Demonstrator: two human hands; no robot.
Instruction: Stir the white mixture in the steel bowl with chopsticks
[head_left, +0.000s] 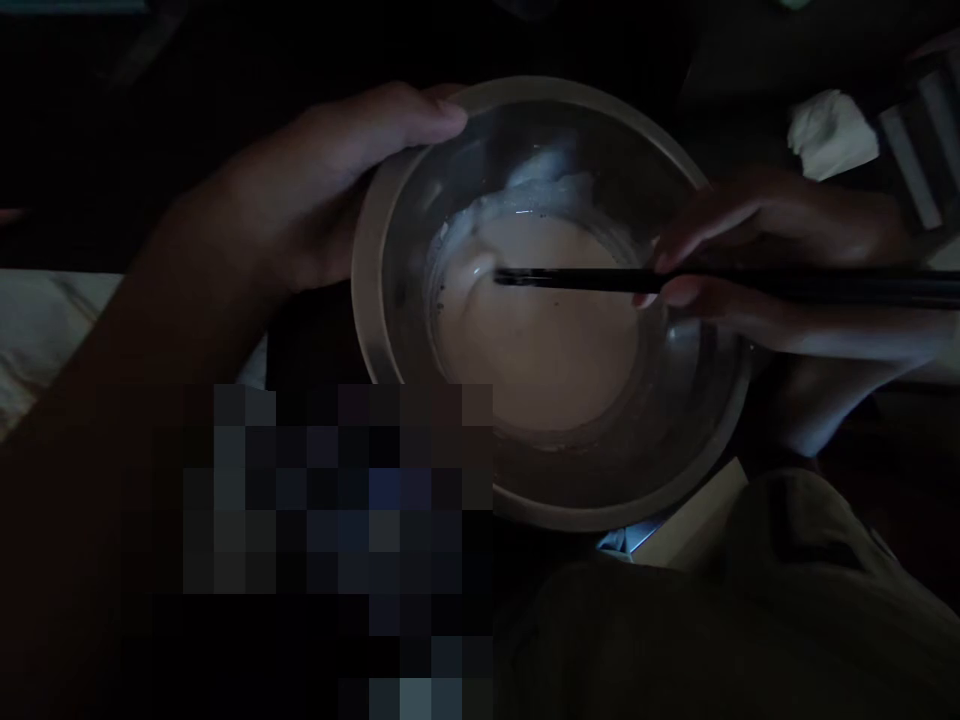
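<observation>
A wide metal-looking bowl (382,230) fills the middle of the view, with a pale, creamy liquid (540,340) at its bottom. My left hand (330,170) grips the bowl's upper left rim, thumb on the edge and fingers behind the outside wall. From the right, my right hand (772,260) pinches a pair of dark chopsticks (585,281) between thumb and fingers. Their tips dip into the liquid left of centre, beside a small raised ripple. Some of the liquid coats the inner wall near the top.
A crumpled white tissue (832,135) lies at the upper right, beside grey striped objects (911,165) that I cannot make out. A light flat piece (694,515) shows below the bowl. The lower left is blurred out by blocks, and the scene is dim.
</observation>
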